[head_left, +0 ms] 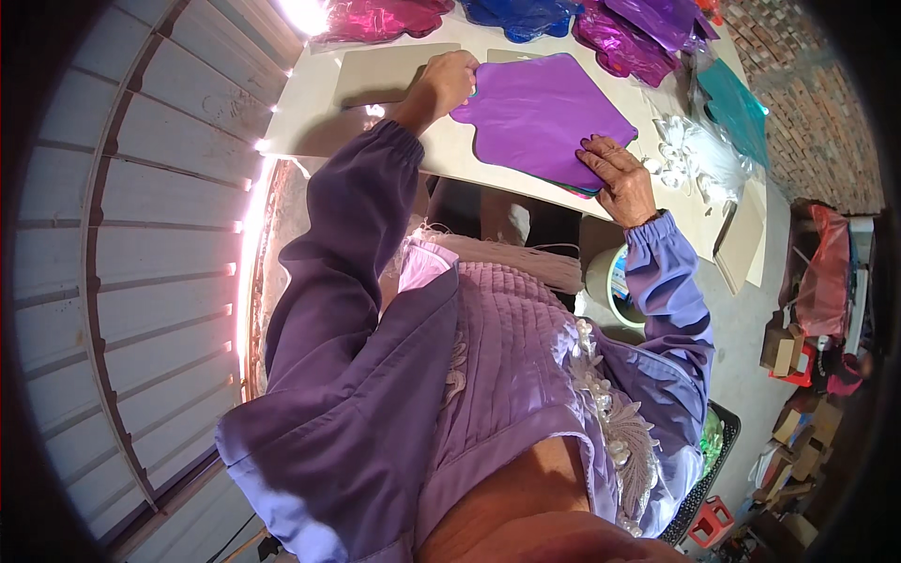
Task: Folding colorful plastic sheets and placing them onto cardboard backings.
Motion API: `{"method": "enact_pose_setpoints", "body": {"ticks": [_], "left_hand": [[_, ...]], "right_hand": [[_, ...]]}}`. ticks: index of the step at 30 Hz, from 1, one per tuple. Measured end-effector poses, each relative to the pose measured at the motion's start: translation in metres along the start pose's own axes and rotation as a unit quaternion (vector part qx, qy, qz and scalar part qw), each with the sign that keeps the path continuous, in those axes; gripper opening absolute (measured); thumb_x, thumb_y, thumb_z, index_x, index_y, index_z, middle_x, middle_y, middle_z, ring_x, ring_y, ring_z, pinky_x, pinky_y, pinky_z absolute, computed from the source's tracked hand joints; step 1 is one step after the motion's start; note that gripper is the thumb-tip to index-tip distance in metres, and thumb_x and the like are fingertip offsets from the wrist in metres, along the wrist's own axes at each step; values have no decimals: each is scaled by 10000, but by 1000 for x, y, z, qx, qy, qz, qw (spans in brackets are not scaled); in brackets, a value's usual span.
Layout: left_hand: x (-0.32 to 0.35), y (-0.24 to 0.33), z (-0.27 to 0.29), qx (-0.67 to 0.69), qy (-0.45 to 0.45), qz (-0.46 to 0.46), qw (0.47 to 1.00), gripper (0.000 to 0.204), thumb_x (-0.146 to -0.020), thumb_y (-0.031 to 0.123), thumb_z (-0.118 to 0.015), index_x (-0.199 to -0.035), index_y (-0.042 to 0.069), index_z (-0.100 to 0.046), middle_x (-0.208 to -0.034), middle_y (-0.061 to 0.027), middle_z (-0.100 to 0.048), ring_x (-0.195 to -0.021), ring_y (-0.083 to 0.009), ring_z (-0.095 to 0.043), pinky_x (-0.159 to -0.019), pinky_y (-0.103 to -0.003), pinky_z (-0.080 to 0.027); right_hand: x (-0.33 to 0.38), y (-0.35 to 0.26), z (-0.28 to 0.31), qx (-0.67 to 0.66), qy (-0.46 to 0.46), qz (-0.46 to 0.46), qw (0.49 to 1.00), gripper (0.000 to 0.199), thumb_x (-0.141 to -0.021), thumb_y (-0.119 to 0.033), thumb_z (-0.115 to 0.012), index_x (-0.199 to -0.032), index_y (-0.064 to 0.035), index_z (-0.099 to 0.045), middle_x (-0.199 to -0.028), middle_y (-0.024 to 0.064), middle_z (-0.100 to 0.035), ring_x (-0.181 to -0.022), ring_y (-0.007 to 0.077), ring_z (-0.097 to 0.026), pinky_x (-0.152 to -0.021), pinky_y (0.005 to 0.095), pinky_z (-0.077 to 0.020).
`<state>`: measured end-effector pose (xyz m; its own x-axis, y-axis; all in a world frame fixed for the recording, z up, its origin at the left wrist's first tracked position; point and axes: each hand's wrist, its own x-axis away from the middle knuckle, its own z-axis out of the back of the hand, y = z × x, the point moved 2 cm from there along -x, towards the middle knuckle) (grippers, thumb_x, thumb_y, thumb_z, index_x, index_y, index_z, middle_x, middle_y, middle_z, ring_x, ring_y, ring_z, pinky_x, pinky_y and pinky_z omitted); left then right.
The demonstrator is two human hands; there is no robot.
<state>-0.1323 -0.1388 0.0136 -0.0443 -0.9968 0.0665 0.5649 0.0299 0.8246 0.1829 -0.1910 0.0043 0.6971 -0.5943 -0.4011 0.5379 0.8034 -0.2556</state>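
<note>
A stack of flat, shiny purple sheets [544, 117] with a notched outline lies slightly tilted over the near edge of the pale table. Thin green and red edges show beneath its top sheet at the lower right corner. My left hand [443, 86] is closed on the stack's upper left edge, its fingertips partly hidden. At the right corner, my right hand [619, 178] grips the stack with its fingers on top; the thumb is out of sight.
Beige boards [394, 75] lie behind my left hand. Bagged pink pieces [380, 19], blue pieces [526, 17] and purple pieces [638, 38] line the far side. Clear plastic wrapping [699, 155] sits at right by a teal sheet [737, 108]. A pale bucket [605, 281] stands below.
</note>
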Motion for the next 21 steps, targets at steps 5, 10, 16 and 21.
{"method": "enact_pose_setpoints", "body": {"ticks": [5,10,16,21], "left_hand": [[-3,-11,-4,-48,22,-39,998,305,-937,54,-432,-1190,-40,-574,-989,-137,-654,-851,-191,-632,-691,-336,-556],[8,-25,-7,-74,88,-157,981,319,-908,20,-461,-1207,-24,-564,-999,-146,-662,-853,-234,-648,-689,-346,-554],[37,-22,-2,-128,38,-325,936,436,-823,4,-569,-1258,-6,-538,-1173,-196,-601,-1078,-338,-584,-919,-408,-475],[60,-5,-6,-162,-37,-372,913,491,-795,22,-609,-1280,7,-532,-1278,-188,-543,-1211,-337,-500,-1048,-452,-368]], "right_hand": [[0,1,-3,19,9,13,1000,603,-549,139,-556,-1108,-49,-683,-1171,116,-661,-1170,328,-587,-997,396,-482],[0,0,-4,14,20,11,1000,562,-566,156,-535,-1073,-31,-691,-1128,126,-678,-1133,324,-612,-978,390,-494],[0,2,0,-86,31,-47,995,537,-584,170,-494,-1053,-4,-691,-1082,165,-686,-1099,340,-628,-963,394,-499],[2,11,0,-139,29,-89,986,475,-671,185,-456,-1048,14,-688,-1036,155,-702,-1014,258,-661,-907,318,-505]]}}
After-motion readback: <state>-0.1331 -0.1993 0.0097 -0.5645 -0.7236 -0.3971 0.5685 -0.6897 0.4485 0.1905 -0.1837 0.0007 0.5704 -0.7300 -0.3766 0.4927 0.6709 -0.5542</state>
